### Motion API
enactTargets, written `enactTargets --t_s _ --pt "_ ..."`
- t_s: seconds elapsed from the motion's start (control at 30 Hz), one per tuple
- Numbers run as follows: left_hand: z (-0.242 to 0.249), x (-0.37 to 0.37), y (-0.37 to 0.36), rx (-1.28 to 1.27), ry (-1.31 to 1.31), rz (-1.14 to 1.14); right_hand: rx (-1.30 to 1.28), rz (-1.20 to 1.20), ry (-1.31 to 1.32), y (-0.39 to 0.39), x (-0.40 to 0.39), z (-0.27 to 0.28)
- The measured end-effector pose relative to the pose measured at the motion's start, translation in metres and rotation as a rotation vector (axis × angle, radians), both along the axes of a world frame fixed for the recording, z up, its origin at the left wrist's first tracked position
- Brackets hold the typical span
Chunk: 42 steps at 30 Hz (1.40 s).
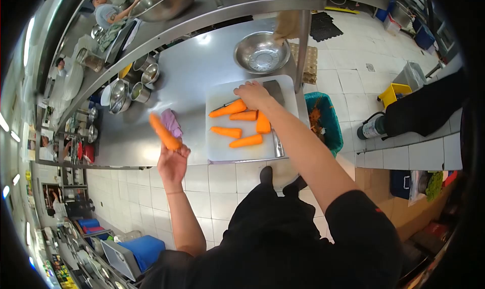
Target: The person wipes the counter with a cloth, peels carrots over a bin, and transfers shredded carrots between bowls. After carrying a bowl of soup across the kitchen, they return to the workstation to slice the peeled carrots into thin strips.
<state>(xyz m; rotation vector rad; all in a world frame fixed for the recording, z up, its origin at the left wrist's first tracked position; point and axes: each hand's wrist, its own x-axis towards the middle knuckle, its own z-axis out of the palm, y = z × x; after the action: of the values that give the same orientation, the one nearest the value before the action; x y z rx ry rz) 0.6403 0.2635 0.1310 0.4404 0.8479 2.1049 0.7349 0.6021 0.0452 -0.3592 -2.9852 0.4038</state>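
A peeled orange carrot (164, 131) is in my left hand (173, 162), off the table's front edge and beside a crumpled purple cloth (172, 122). My right hand (252, 94) reaches over the white cutting board (214, 150), its fingers bent at the upper end of a carrot (230, 108) with a dark, thin tool along it; whether the fingers grip anything is hidden. Several more carrots (246, 141) lie on the board. A wide metal blade (274, 93) rests at the board's upper right, and another metal piece (278, 145) at its lower right.
A steel bowl (262, 52) stands behind the board. To the right is a green-lined bin (331, 127) with orange peelings. Metal pots (140, 92) stand at the left. A steel shelf (242, 8) crosses above the table. Another person (107, 15) stands far off at the upper left.
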Motion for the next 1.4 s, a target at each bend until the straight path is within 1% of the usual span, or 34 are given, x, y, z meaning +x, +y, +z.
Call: enactTargets --t_s 0.03,0.1,0.13,0.17,0.23,0.27,0.3,0.37,0.4,0.43,0.5,0.57,0.63,0.7,0.73,0.77,0.8,0.83,0.9,0.93,0.97,1.03,1.07,1.1,1.17,1.2,1.23,1.3,1.33,1.4 --pt "-0.005 0.004 -0.010 -0.004 -0.012 0.014 -0.004 0.014 -0.012 0.008 -0.016 -0.008" --pt "-0.021 0.016 -0.030 0.133 -0.098 -0.024 0.047 0.236 -0.127 0.018 -0.040 -0.033" --pt "-0.020 0.025 -0.038 0.080 -0.096 0.050 0.074 0.333 -0.207 0.022 -0.045 -0.027" --pt "-0.018 0.032 -0.047 0.079 -0.109 0.070 0.072 0.353 -0.221 0.023 -0.048 -0.022" --pt "-0.015 0.044 -0.060 -0.084 -0.179 0.130 0.005 0.357 -0.284 0.028 -0.051 -0.013" --pt "-0.019 0.049 -0.063 -0.190 -0.140 0.163 0.017 0.374 -0.292 0.033 -0.053 -0.007" --pt "-0.027 0.054 -0.064 -0.183 -0.151 0.183 0.009 0.361 -0.318 0.035 -0.052 0.005" --pt "-0.046 0.063 -0.065 -0.311 -0.108 0.191 0.004 0.367 -0.346 0.038 -0.053 0.006" --pt "-0.040 0.075 -0.051 -0.437 -0.089 0.185 -0.045 0.309 -0.224 0.046 -0.056 -0.006" --pt "-0.040 0.084 -0.037 -0.459 0.018 0.155 -0.096 0.249 -0.100 0.052 -0.051 -0.006" --pt "-0.033 0.110 -0.002 -0.495 -0.005 0.157 -0.264 0.100 -0.001 0.061 -0.010 -0.002" --pt "-0.036 0.137 0.032 -0.414 -0.119 0.138 -0.563 0.033 0.087 0.059 0.068 0.015" --pt "-0.042 0.165 0.073 -0.393 -0.123 0.118 -0.763 0.117 -0.102 0.058 0.152 0.038" --pt "-0.049 0.196 0.114 -0.434 -0.273 0.039 -1.051 0.030 -0.084 0.040 0.204 0.030" --pt "-0.048 0.211 0.138 -0.412 -0.279 0.011 -1.200 -0.044 -0.098 0.035 0.224 0.028" --pt "-0.052 0.230 0.161 -0.447 -0.310 -0.001 -1.359 -0.128 -0.110 0.033 0.247 0.021" --pt "-0.055 0.244 0.186 -0.459 -0.368 -0.010 -1.506 -0.139 -0.063 0.038 0.269 0.004" --pt "-0.060 0.256 0.207 -0.482 -0.419 -0.027 -1.535 -0.162 0.027 0.044 0.291 -0.005" --pt "-0.072 0.284 0.241 -0.537 -0.439 -0.078 -1.474 -0.207 0.200 0.063 0.337 -0.010" --pt "-0.079 0.295 0.258 -0.541 -0.454 -0.098 -1.619 -0.250 0.222 0.076 0.356 -0.006" --pt "-0.088 0.304 0.269 -0.563 -0.476 -0.117 -1.643 -0.269 0.145 0.094 0.375 0.003" --pt "-0.110 0.315 0.292 -0.559 -0.634 -0.152 -1.712 -0.379 0.101 0.125 0.397 -0.013" --pt "-0.123 0.318 0.302 -0.531 -0.686 -0.181 -1.745 -0.449 0.213 0.132 0.399 -0.018" --pt "-0.136 0.321 0.313 -0.534 -0.692 -0.188 -1.744 -0.460 0.213 0.138 0.399 -0.024" --pt "-0.164 0.327 0.331 -0.621 -0.779 -0.143 -1.460 -0.493 0.178 0.145 0.398 -0.051" --pt "-0.179 0.328 0.337 -0.628 -0.821 -0.135 -1.122 -0.330 0.320 0.142 0.396 -0.087" --pt "-0.192 0.331 0.343 -0.641 -0.837 -0.135 -1.132 -0.342 0.305 0.138 0.394 -0.093" --pt "-0.217 0.335 0.354 -0.640 -0.872 -0.076 -0.535 -0.278 -0.087 0.130 0.387 -0.103" --pt "-0.215 0.340 0.364 -0.751 -0.849 0.011 -0.543 -0.278 -0.101 0.125 0.385 -0.114" --pt "-0.237 0.343 0.370 -0.732 -0.859 0.026 -0.425 -0.317 -0.092 0.114 0.383 -0.134"
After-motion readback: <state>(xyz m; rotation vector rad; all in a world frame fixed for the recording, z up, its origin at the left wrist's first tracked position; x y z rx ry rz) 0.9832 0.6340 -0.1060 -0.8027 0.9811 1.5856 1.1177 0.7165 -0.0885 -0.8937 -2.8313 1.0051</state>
